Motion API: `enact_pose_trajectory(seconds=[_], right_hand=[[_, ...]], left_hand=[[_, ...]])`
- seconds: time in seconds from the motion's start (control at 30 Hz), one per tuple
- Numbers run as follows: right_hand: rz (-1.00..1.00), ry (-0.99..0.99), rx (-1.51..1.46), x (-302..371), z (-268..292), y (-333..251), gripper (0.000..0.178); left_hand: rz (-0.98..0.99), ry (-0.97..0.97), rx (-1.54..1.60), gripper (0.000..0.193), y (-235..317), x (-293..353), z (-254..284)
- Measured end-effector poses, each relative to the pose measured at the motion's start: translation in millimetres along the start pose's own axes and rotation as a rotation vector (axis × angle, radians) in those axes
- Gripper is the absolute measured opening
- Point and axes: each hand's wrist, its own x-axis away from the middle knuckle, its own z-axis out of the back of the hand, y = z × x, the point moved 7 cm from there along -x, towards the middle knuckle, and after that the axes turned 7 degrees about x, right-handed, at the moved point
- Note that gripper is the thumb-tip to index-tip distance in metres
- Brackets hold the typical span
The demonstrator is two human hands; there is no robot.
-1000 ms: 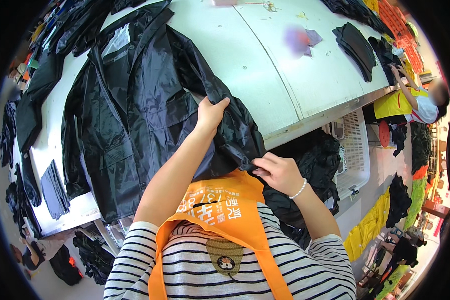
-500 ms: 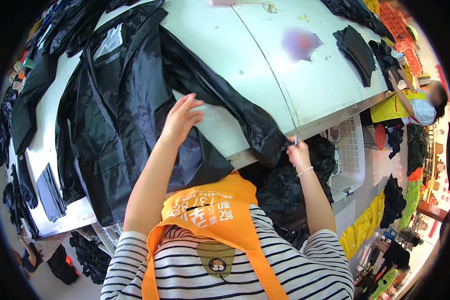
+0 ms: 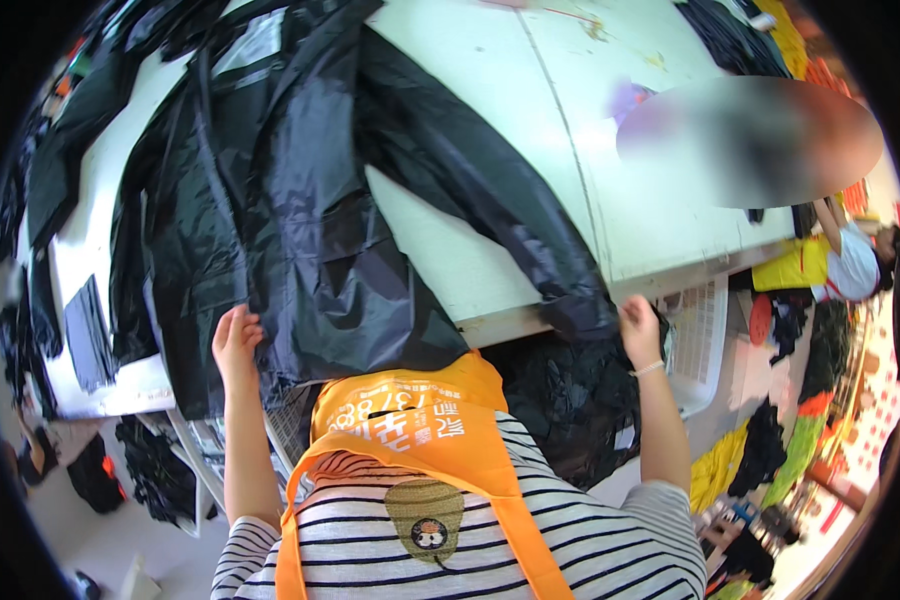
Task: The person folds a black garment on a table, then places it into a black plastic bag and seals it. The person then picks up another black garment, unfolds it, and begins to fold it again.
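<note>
A black shiny jacket [image 3: 300, 230] lies spread on the white table, its lower edge hanging at the table's front against my orange apron [image 3: 410, 405]. Low on the jacket's front, beside the long placket, my left hand [image 3: 237, 345] is closed with its fingertips pinching the fabric. The right sleeve [image 3: 500, 205] stretches out over the table edge. My right hand [image 3: 640, 333] is closed on the cuff at its end, held out to the right. My fingers hide most of the gripped fabric.
The white table [image 3: 470, 265] has its front edge close to me. Below it stand a white plastic basket [image 3: 705, 345] and a heap of black garments [image 3: 570, 410]. More black garments [image 3: 80, 170] lie at left. At right is a person in yellow [image 3: 795, 268].
My left hand has moved down and left from above the jacket to its lower front. My right hand has pulled the cuff outward and slightly down, straightening the sleeve.
</note>
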Motion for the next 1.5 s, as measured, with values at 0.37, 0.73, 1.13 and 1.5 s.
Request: enact_pose_trajectory(seconds=[0.37,0.73,1.13,1.5], right_hand=[[-0.033,0.01,0.694,-250.0,48.5,84.6,0.036],[0.534,-0.018,-0.017,-192.2,-130.3,-239.8,0.026],[0.573,-0.68,0.686,101.9,-481.2,-377.8,0.036],[0.172,0.34,0.142,11.9,-84.2,-327.2,0.03]], left_hand=[[0.312,0.805,0.151,0.045,-94.4,67.9,237.0],[0.319,0.14,0.844,0.032,-65.4,86.5,101.0],[0.506,-0.035,0.424,0.018,-78.2,46.3,123.2],[-0.029,-0.224,0.917,0.026,157.9,30.2,180.9]])
